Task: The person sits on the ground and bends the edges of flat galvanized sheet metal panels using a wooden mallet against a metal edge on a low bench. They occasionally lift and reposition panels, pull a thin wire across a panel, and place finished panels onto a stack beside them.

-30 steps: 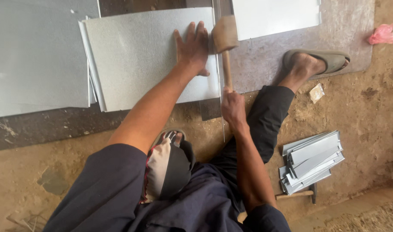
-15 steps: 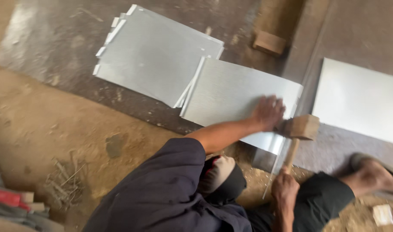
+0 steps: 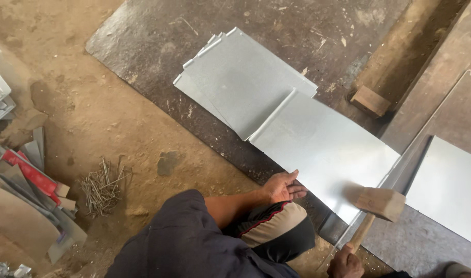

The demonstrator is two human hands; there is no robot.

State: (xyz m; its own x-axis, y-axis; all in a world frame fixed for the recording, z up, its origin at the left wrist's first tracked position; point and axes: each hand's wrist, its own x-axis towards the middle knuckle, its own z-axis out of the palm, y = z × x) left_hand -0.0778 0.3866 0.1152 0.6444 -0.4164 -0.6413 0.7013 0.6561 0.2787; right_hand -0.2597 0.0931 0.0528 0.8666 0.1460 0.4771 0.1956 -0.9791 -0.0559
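no packages, no labels, no signs, no screens anywhere in the head view

The left hand (image 3: 282, 186) rests on the edge of a metal sheet (image 3: 323, 149). The right hand (image 3: 344, 263) holds a wooden hammer (image 3: 379, 204) over it.

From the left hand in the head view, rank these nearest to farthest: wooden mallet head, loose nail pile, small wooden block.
Measured from the left hand:
1. Wooden mallet head, just to its right, over the sheet's edge.
2. Small wooden block, up and right, beyond the sheet.
3. Loose nail pile, far left on the dirt.
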